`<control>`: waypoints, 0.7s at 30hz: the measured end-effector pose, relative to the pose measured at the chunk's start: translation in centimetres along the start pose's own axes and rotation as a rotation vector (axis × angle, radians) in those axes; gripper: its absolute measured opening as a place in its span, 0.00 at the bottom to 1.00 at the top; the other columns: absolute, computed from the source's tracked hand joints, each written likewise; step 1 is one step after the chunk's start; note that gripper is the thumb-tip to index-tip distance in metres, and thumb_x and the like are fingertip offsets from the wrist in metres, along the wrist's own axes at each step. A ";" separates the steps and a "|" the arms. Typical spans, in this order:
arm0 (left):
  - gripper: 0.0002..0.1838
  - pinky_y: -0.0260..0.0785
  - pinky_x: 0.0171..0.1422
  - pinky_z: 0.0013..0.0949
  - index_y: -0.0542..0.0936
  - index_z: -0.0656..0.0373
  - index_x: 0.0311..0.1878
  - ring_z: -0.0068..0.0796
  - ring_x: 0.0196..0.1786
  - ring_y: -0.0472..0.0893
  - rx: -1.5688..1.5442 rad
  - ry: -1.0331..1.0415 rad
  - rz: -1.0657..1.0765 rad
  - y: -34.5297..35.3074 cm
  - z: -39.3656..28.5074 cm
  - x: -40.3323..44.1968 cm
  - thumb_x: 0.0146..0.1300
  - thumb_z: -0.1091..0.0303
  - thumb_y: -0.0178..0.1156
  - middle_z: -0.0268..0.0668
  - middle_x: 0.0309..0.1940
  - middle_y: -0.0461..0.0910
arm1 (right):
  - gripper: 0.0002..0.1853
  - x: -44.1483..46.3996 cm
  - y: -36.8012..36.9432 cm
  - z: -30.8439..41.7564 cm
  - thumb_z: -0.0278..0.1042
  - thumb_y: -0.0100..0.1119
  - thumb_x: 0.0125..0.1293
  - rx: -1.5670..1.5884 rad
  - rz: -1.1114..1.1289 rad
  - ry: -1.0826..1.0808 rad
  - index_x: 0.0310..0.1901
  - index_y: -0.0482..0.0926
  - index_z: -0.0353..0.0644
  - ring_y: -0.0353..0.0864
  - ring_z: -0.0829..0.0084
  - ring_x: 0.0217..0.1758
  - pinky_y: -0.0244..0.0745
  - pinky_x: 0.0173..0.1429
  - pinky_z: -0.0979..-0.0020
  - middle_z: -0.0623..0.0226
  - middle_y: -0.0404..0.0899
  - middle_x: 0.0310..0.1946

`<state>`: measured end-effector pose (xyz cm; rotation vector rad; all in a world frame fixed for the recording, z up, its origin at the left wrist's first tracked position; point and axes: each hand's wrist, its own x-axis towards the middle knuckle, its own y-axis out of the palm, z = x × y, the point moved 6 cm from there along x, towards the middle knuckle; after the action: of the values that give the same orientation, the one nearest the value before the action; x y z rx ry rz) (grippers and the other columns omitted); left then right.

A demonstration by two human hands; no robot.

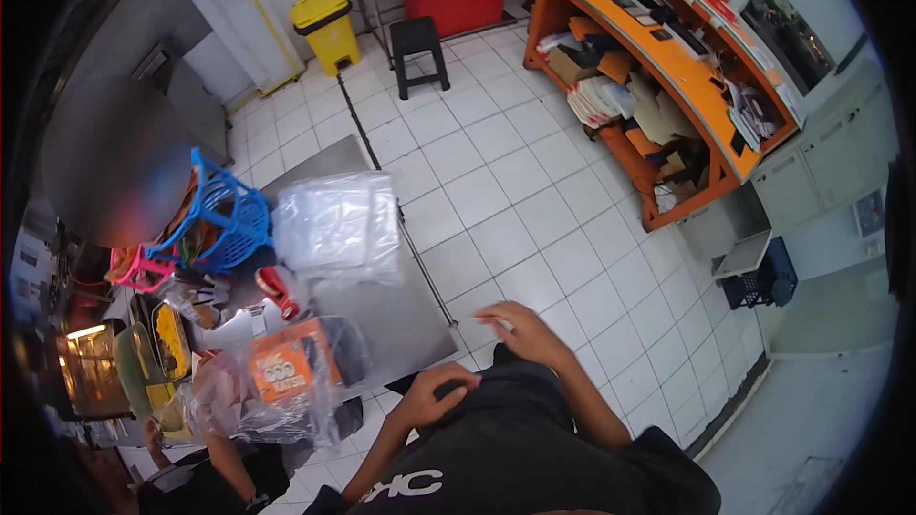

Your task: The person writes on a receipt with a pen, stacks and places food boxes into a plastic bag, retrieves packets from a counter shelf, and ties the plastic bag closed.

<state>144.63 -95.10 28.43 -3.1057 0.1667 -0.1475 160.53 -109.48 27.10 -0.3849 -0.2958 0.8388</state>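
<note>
Both of my hands hover in front of my dark shirt, near the corner of the steel table [420, 310]. My left hand [441, 391] is at the lower middle, its fingers loosely curved, with no object visible in it. Up and to the right, my right hand [520, 332] has its fingers stretched and slightly bent, apart from any object. Nearest on the table lies an orange-labelled package [286, 367] in clear plastic. Behind it are a red and white object [277, 292] and a stack of clear plastic bags [336, 224].
A co-worker's arms [226, 463] are at the lower left. Blue [250, 229] and pink baskets and a yellow food tray [172, 343] stand on the left. Beyond are a black stool [416, 38], yellow bin [329, 33], red box [453, 0] and orange counter [658, 67].
</note>
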 end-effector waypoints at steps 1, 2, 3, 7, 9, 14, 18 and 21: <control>0.14 0.71 0.61 0.43 0.85 0.55 0.53 0.45 0.54 0.81 0.060 -0.103 0.082 1.8 2.8 1.5 0.73 0.60 0.59 0.44 0.51 0.84 | 0.14 -3.2 -2.7 -3.4 0.27 0.53 0.73 -0.072 0.073 0.177 0.57 0.81 0.42 0.84 0.58 0.50 0.76 0.55 0.60 0.60 0.86 0.45; 0.16 0.67 0.69 0.44 0.85 0.53 0.57 0.45 0.61 0.78 0.116 -0.197 0.159 3.7 5.8 2.6 0.74 0.57 0.58 0.43 0.56 0.83 | 0.14 -6.3 -5.6 -6.5 0.28 0.52 0.73 -0.150 0.152 0.350 0.56 0.81 0.41 0.84 0.58 0.48 0.77 0.54 0.60 0.60 0.86 0.43; 0.18 0.54 0.80 0.48 0.83 0.47 0.63 0.47 0.76 0.65 0.181 -0.373 0.268 4.7 8.9 1.5 0.76 0.55 0.56 0.44 0.71 0.72 | 0.14 -9.4 -7.4 -8.9 0.29 0.51 0.74 -0.206 0.269 0.476 0.57 0.81 0.41 0.85 0.58 0.46 0.77 0.53 0.59 0.60 0.87 0.42; 0.23 0.40 0.84 0.54 0.80 0.39 0.69 0.56 0.84 0.44 0.023 -0.632 0.228 6.8 13.4 1.3 0.78 0.45 0.50 0.50 0.82 0.51 | 0.17 -17.1 -12.8 -15.3 0.30 0.49 0.74 -0.039 0.570 0.797 0.60 0.79 0.43 0.86 0.55 0.45 0.78 0.53 0.57 0.56 0.86 0.46; 0.26 0.40 0.84 0.55 0.79 0.38 0.69 0.59 0.84 0.43 0.161 -0.721 0.221 7.1 13.7 3.9 0.77 0.40 0.48 0.54 0.82 0.47 | 0.19 -17.2 -13.3 -18.9 0.28 0.47 0.72 0.184 0.510 0.651 0.62 0.78 0.44 0.85 0.51 0.50 0.78 0.57 0.56 0.51 0.84 0.52; 0.37 0.39 0.84 0.58 0.70 0.42 0.77 0.68 0.83 0.39 0.492 -0.766 0.307 6.4 21.5 14.6 0.74 0.31 0.44 0.64 0.82 0.37 | 0.21 2.7 -18.3 -25.6 0.24 0.46 0.69 -0.155 0.459 0.444 0.62 0.77 0.40 0.79 0.49 0.61 0.73 0.66 0.55 0.49 0.82 0.55; 0.48 0.49 0.82 0.51 0.53 0.62 0.81 0.66 0.81 0.50 0.712 -0.895 -0.102 -0.3 31.4 23.8 0.73 0.32 0.47 0.65 0.81 0.43 | 0.18 19.9 -24.6 -25.9 0.28 0.54 0.70 -0.160 0.168 0.209 0.60 0.78 0.43 0.81 0.51 0.56 0.76 0.61 0.57 0.52 0.84 0.49; 0.44 0.65 0.73 0.45 0.60 0.64 0.79 0.55 0.72 0.71 0.363 -0.897 -0.224 -5.3 36.1 32.0 0.74 0.37 0.50 0.63 0.70 0.68 | 0.18 29.0 -31.2 -25.5 0.28 0.51 0.73 -0.367 0.277 0.179 0.62 0.78 0.45 0.80 0.57 0.61 0.75 0.64 0.60 0.54 0.81 0.57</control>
<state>180.35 -92.50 -4.36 -2.5127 -0.2077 1.0504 209.80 -111.63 21.13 -0.8538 -0.2315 1.0154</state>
